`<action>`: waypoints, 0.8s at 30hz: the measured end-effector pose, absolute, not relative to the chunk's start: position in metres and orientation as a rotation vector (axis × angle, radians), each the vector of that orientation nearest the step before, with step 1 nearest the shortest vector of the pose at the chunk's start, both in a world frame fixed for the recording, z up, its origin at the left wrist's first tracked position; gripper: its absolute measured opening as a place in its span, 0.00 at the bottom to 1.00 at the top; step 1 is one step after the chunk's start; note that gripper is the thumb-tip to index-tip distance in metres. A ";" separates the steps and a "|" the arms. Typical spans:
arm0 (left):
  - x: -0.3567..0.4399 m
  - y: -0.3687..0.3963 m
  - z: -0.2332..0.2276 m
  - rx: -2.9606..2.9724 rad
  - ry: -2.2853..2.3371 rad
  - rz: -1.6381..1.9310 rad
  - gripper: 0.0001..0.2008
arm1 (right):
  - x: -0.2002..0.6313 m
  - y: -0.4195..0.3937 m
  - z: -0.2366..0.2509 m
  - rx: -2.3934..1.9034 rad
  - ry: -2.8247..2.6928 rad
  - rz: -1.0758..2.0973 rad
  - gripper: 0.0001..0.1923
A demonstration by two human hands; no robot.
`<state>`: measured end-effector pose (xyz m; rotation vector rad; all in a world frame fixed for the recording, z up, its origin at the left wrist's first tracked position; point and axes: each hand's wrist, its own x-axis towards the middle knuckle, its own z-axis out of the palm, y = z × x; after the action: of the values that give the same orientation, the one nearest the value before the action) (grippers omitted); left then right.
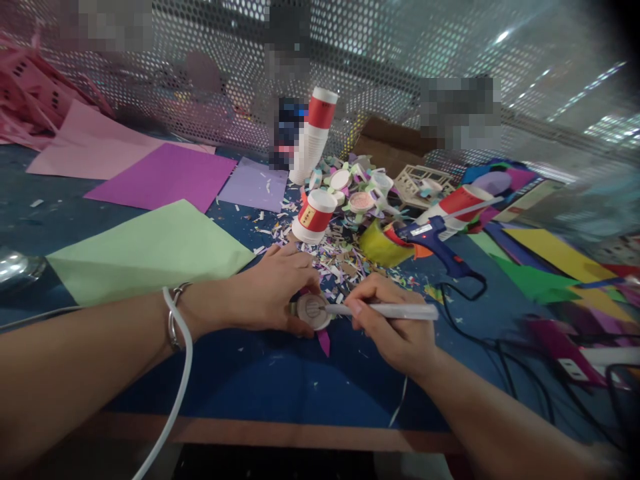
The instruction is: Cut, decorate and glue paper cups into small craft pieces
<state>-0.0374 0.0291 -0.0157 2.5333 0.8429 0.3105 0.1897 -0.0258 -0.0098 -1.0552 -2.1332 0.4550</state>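
Paper disc under pen; scraps, glue gun behind.

Our hands have bare blue table at six o'clock. At twelve, paper scraps and a cup block us; at two, glue gun and cord. Green sheet lies flat at ten.

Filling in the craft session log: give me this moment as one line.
left hand: steadies round paper disc | right hand: holds white pen, tip on disc | nearby: glue gun, paper scraps
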 end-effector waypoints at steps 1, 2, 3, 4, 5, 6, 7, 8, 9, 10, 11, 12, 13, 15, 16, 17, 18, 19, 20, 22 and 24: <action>-0.037 0.029 -0.015 2.534 0.850 0.300 0.24 | 0.189 -0.026 -0.011 -1.060 -2.114 0.457 0.10; -0.037 0.029 -0.014 2.533 0.855 0.294 0.24 | 0.189 -0.026 -0.011 -1.063 -2.101 0.456 0.10; -0.036 0.029 -0.013 2.530 0.857 0.290 0.24 | 0.188 -0.026 -0.012 -1.059 -2.097 0.453 0.09; -0.036 0.029 -0.013 2.527 0.859 0.290 0.24 | 0.187 -0.025 -0.012 -1.051 -2.101 0.451 0.09; -0.036 0.029 -0.013 2.524 0.856 0.294 0.24 | 0.186 -0.025 -0.013 -1.041 -2.111 0.452 0.09; -0.036 0.029 -0.013 2.521 0.853 0.299 0.24 | 0.185 -0.024 -0.013 -1.030 -2.123 0.455 0.08; -0.036 0.029 -0.013 2.519 0.851 0.303 0.24 | 0.184 -0.024 -0.013 -1.017 -2.131 0.457 0.08; -0.036 0.029 -0.013 2.517 0.848 0.308 0.24 | 0.183 -0.024 -0.013 -1.008 -2.136 0.459 0.08; -0.036 0.029 -0.014 2.516 0.846 0.311 0.23 | 0.182 -0.023 -0.013 -1.003 -2.137 0.458 0.08; -0.036 0.029 -0.014 2.516 0.847 0.312 0.23 | 0.182 -0.023 -0.013 -1.000 -2.138 0.456 0.08; -0.037 0.029 -0.014 2.515 0.849 0.311 0.23 | 0.182 -0.023 -0.013 -0.998 -2.139 0.453 0.08; -0.037 0.029 -0.014 2.516 0.851 0.310 0.23 | 0.182 -0.023 -0.013 -1.000 -2.142 0.450 0.08; -0.037 0.029 -0.014 2.517 0.853 0.308 0.24 | 0.182 -0.023 -0.013 -1.002 -2.147 0.446 0.08; -0.037 0.028 -0.014 2.523 0.853 0.307 0.24 | 0.183 -0.022 -0.013 -1.006 -2.155 0.442 0.08; -0.036 0.028 -0.014 2.525 0.850 0.310 0.24 | 0.183 -0.022 -0.013 -1.006 -2.161 0.442 0.08; -0.036 0.028 -0.014 2.527 0.846 0.316 0.24 | 0.183 -0.022 -0.013 -1.006 -2.164 0.446 0.08; -0.036 0.028 -0.014 2.527 0.843 0.319 0.23 | 0.183 -0.022 -0.013 -1.004 -2.166 0.453 0.08; -0.036 0.028 -0.014 2.526 0.840 0.319 0.23 | 0.183 -0.022 -0.013 -0.999 -2.169 0.463 0.08; -0.037 0.028 -0.014 2.523 0.840 0.319 0.23 | 0.183 -0.023 -0.012 -0.992 -2.172 0.470 0.09; -0.037 0.028 -0.015 2.515 0.842 0.317 0.24 | 0.182 -0.024 -0.011 -0.975 -2.178 0.480 0.09; -0.038 0.029 -0.016 2.512 0.840 0.322 0.24 | 0.182 -0.025 -0.009 -0.953 -2.188 0.482 0.09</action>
<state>-0.0378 0.0286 -0.0163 2.5119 0.8401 0.3216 0.1818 -0.0245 -0.0086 -0.9528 -2.1879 0.4816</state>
